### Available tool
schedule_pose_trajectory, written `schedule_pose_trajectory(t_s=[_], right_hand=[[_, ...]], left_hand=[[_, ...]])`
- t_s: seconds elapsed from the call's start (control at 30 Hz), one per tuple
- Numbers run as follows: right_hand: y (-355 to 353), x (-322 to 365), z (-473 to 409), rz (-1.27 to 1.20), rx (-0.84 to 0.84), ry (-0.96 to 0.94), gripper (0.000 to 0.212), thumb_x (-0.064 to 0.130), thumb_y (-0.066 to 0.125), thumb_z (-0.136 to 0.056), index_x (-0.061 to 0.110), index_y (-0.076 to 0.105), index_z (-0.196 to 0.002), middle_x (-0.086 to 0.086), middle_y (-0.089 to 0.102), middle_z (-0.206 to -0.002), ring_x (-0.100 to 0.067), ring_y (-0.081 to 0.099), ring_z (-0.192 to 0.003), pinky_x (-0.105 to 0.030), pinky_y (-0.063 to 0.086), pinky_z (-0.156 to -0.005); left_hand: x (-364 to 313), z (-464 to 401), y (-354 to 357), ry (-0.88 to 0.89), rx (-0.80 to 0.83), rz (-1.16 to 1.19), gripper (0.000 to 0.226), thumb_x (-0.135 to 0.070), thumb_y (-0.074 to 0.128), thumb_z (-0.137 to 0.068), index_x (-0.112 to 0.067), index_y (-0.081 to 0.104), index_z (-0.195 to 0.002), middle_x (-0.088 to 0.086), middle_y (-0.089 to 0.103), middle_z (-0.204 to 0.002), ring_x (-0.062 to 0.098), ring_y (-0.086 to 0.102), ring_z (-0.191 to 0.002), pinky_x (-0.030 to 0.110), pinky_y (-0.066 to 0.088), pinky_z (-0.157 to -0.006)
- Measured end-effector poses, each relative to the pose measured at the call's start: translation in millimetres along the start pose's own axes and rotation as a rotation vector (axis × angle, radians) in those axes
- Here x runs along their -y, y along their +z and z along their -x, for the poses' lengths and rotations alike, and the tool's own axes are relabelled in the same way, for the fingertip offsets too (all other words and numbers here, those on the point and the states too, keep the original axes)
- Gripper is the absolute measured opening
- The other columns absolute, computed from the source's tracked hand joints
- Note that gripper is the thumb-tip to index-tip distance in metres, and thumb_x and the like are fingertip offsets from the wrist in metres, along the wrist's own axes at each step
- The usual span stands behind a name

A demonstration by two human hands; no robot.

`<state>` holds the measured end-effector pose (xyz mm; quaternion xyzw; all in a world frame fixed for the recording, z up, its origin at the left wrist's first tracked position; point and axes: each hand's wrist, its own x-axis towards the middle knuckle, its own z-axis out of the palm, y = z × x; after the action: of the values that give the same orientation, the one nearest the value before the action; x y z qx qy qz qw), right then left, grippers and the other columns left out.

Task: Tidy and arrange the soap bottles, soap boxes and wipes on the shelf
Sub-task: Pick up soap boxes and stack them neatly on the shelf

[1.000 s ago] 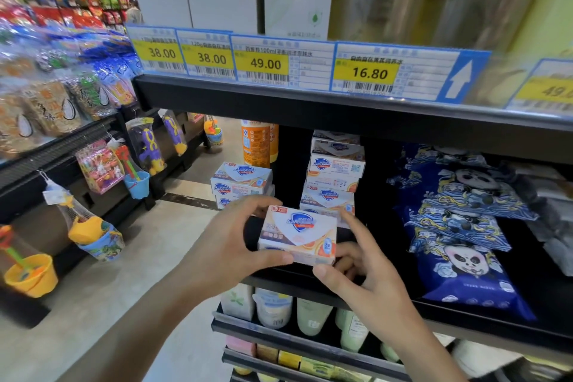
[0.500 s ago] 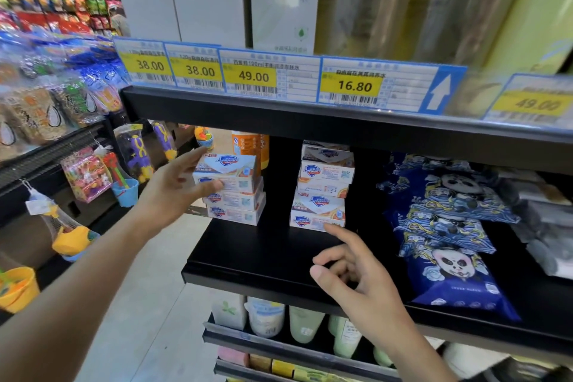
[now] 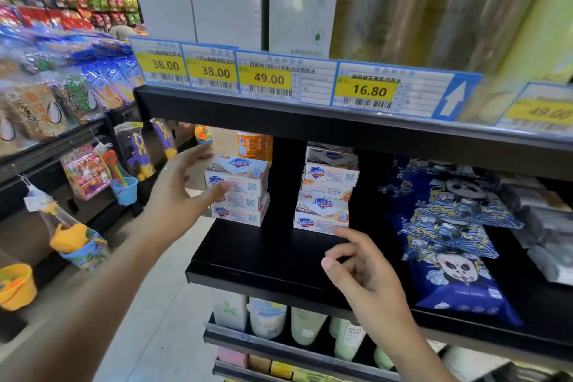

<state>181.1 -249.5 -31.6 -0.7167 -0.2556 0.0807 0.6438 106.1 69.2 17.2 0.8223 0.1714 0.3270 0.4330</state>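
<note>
Two stacks of white soap boxes stand on the black shelf (image 3: 263, 260). The left stack (image 3: 240, 192) is three boxes high at the shelf's left end. My left hand (image 3: 183, 192) is open beside it, fingers spread, thumb just at the top box's front. The right stack (image 3: 327, 192) is taller and slightly uneven. My right hand (image 3: 362, 273) hovers above the shelf in front of it, fingers loosely curled, holding nothing. Blue panda wipes packs (image 3: 449, 239) lie piled to the right. An orange bottle (image 3: 252, 146) stands behind the left stack.
Price tags (image 3: 269, 79) line the shelf above. Grey packs (image 3: 542, 226) lie at the far right. Pale bottles (image 3: 307, 326) fill the shelf below. Toy buckets (image 3: 77, 242) hang on the rack across the aisle at left.
The soap box held by both hands a second ago now tops the left stack. My left hand has let go and drawn slightly back. My right hand stayed low by the right stack.
</note>
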Motion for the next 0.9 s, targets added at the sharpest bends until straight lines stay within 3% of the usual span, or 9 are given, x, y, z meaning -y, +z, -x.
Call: schedule_pose_trajectory(t_s=[0.1,0.23,0.33,0.43,0.53,0.6,0.67,0.8,0.9], right_hand=[[3.4,-1.1,-9.6,0.226,-0.216,-0.078,0.04,0.025,0.08,-0.088,0.046,0.065,-0.118,0.01,0.061,-0.104,-0.012,0.06,-0.071,-0.025,0.052,-0.07],[-1.9,-0.5,-42.1,0.657,-0.315,-0.082,0.056,0.041,0.079,-0.084,0.043,0.054,-0.134,0.009,0.052,-0.118,-0.016,0.06,-0.096,-0.041,0.056,-0.083],[-0.2,-2.3,-62.6,0.875,-0.165,0.029,0.075,0.052,0.072,-0.088,0.041,0.038,-0.154,-0.001,0.047,-0.137,-0.027,0.053,-0.12,-0.042,0.048,-0.1],[8.9,-9.0,-65.4,1.028,-0.141,0.033,0.068,0.055,0.064,-0.094,0.043,0.038,-0.156,0.003,0.049,-0.146,-0.028,0.049,-0.123,-0.041,0.044,-0.098],[12.3,-21.7,-60.2,0.96,-0.232,-0.091,0.052,0.038,0.077,-0.089,0.035,0.062,-0.139,-0.002,0.065,-0.135,-0.034,0.057,-0.109,-0.045,0.048,-0.085],[12.0,-28.2,-58.1,0.921,-0.273,-0.158,0.045,0.028,0.083,-0.084,0.03,0.067,-0.126,-0.002,0.07,-0.129,-0.035,0.062,-0.101,-0.046,0.051,-0.079],[11.1,-27.9,-55.6,0.872,-0.254,-0.167,0.04,0.027,0.082,-0.084,0.03,0.064,-0.12,0.001,0.068,-0.131,-0.033,0.064,-0.103,-0.048,0.053,-0.081],[6.6,-21.2,-43.9,0.721,-0.19,-0.193,0.04,0.029,0.085,-0.081,0.038,0.06,-0.111,0.014,0.064,-0.125,-0.021,0.064,-0.108,-0.049,0.054,-0.088],[3.9,-17.5,-32.2,0.544,-0.106,-0.195,0.043,0.023,0.088,-0.08,0.041,0.062,-0.108,0.022,0.051,-0.126,-0.008,0.059,-0.117,-0.041,0.053,-0.098]], left_hand=[[-17.3,39.0,11.6,0.19,-0.115,-0.136,0.045,-0.026,0.082,-0.087,-0.043,0.06,-0.122,-0.017,0.061,-0.117,0.001,0.06,-0.11,0.035,0.053,-0.091],[-21.1,77.7,42.9,0.236,0.14,-0.131,0.036,-0.022,0.082,-0.087,-0.042,0.066,-0.112,-0.028,0.063,-0.105,-0.004,0.059,-0.105,0.012,0.043,-0.086],[-4.3,89.1,65.7,0.233,0.246,-0.232,0.028,-0.042,0.072,-0.088,-0.044,0.067,-0.115,-0.029,0.063,-0.109,0.001,0.059,-0.108,0.03,0.051,-0.094],[6.1,91.9,76.3,0.229,0.187,-0.342,0.027,-0.052,0.058,-0.087,-0.043,0.069,-0.11,-0.029,0.065,-0.105,-0.002,0.057,-0.1,0.036,0.054,-0.088],[3.2,88.5,77.4,0.193,0.185,-0.364,0.031,-0.057,0.056,-0.085,-0.045,0.07,-0.109,-0.03,0.063,-0.105,-0.002,0.055,-0.1,0.031,0.051,-0.089],[2.3,86.1,76.5,0.162,0.194,-0.363,0.032,-0.056,0.06,-0.084,-0.046,0.068,-0.113,-0.031,0.062,-0.105,-0.002,0.055,-0.102,0.031,0.051,-0.091],[0.8,85.5,77.2,0.139,0.211,-0.353,0.038,-0.054,0.065,-0.083,-0.047,0.066,-0.121,-0.032,0.063,-0.108,-0.002,0.055,-0.105,0.032,0.051,-0.094],[-3.3,80.0,77.9,0.088,0.299,-0.375,0.073,-0.065,0.071,-0.082,-0.047,0.046,-0.148,-0.032,0.059,-0.121,-0.004,0.051,-0.111,0.031,0.047,-0.101],[-8.6,71.2,78.0,0.061,0.376,-0.393,0.09,-0.062,0.076,-0.083,-0.043,0.032,-0.158,-0.029,0.057,-0.131,0.0,0.051,-0.111,0.036,0.044,-0.106]])
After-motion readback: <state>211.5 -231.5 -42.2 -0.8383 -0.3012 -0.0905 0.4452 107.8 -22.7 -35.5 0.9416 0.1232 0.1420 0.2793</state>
